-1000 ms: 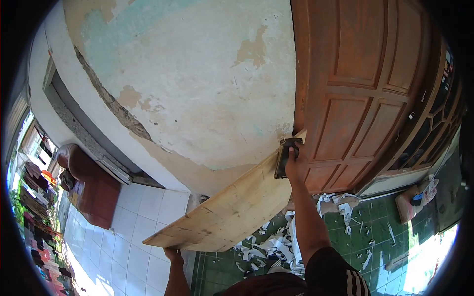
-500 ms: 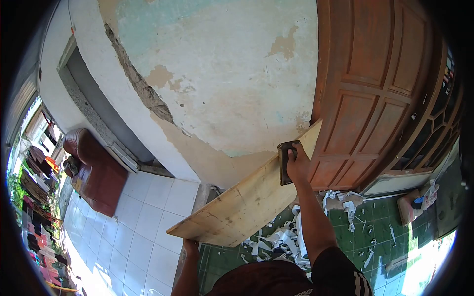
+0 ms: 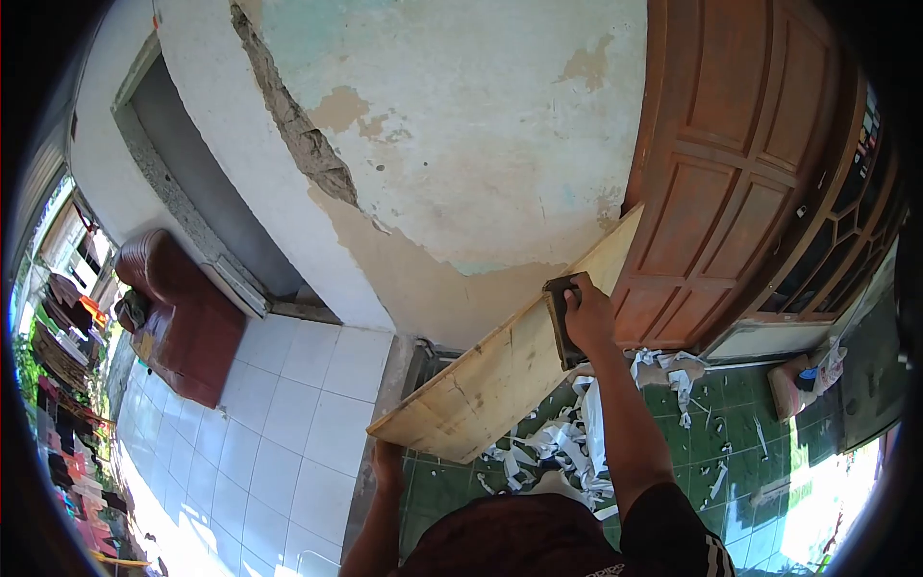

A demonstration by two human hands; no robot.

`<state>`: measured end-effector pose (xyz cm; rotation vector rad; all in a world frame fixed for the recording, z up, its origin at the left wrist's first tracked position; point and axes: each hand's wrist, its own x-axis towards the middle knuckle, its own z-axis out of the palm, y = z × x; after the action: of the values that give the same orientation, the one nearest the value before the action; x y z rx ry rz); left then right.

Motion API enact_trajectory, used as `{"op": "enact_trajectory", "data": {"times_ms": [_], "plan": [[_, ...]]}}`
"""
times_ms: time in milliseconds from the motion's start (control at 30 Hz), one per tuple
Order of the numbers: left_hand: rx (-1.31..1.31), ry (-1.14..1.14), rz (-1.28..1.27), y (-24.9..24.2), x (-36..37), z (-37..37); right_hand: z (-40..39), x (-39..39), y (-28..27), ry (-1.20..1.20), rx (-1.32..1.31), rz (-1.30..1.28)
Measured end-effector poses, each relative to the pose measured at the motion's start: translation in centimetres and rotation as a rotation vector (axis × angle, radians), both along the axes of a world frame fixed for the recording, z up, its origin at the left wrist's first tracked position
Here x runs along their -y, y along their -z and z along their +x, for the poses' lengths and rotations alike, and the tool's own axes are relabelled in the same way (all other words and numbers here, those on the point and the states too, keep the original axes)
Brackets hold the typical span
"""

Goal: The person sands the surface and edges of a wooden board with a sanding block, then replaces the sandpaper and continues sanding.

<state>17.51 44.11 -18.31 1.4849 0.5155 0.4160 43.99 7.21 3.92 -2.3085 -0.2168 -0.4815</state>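
Note:
A long pale wooden board slants from lower left up toward the brown door, with dark stains on its face. My left hand grips it from beneath at its lower left end; the fingers are mostly hidden behind the wood. Closed around a dark rectangular sanding block, my right hand holds it against the board's upper right part. The block lies across the board's width, its underside out of sight.
White paper-like strips litter the green tiled floor. Ahead stands a peeling wall with a deep crack. A brown panelled door is at right, a reddish-brown armchair at left on white tiles.
The view has shifted slightly. The board's lower left end appears farther right and its slope looks steeper. The sanding block sits a little lower along the board, still in my right hand.

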Motion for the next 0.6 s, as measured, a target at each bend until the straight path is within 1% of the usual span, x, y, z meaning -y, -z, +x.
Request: {"op": "enact_trajectory", "data": {"times_ms": [67, 133, 200, 267, 300, 333, 367, 400, 467, 533, 567, 600], "plan": [[0.148, -0.047, 0.045, 1.2, -0.3, -0.1, -2.8, -3.1, -0.4, -0.128, 0.040, -0.053], [0.238, -0.043, -0.034, 1.4, -0.1, -0.6, -8.4, -9.6, -0.8, -0.329, 0.004, -0.078], [0.283, 0.008, -0.233, -1.8, 0.8, -0.1, -14.0, -14.1, -3.4, -0.523, -0.158, -0.285], [0.137, 0.099, 0.075, -6.5, 1.6, -0.4, -12.9, -13.7, -4.1, -0.490, -0.169, -0.339], [0.061, 0.143, 0.231, -7.7, 1.8, -0.6, -11.7, -13.0, -4.8, -0.476, -0.174, -0.363], [0.025, 0.120, 0.271, -7.7, 2.0, -0.4, -9.0, -11.2, -4.7, -0.390, -0.127, -0.347], [-0.009, 0.095, 0.310, -7.4, 2.2, -0.2, -6.2, -9.2, -4.9, -0.306, -0.147, -0.316], [-0.040, 0.068, 0.347, -7.1, 2.5, -0.1, -3.4, -7.1, -5.3, -0.228, -0.194, -0.340], [-0.101, 0.055, 0.409, -7.6, 2.9, -0.7, -1.7, -5.1, -7.0, -0.129, -0.262, -0.377], [-0.106, 0.046, 0.441, -8.1, 3.1, -0.8, -3.8, -7.4, -6.8, -0.225, -0.240, -0.438], [-0.086, 0.043, 0.442, -8.0, 3.3, -1.0, -6.4, -10.0, -6.5, -0.359, -0.250, -0.406], [-0.072, 0.046, 0.443, -7.8, 3.5, -1.2, -9.7, -13.0, -7.2, -0.410, -0.275, -0.441]]}}
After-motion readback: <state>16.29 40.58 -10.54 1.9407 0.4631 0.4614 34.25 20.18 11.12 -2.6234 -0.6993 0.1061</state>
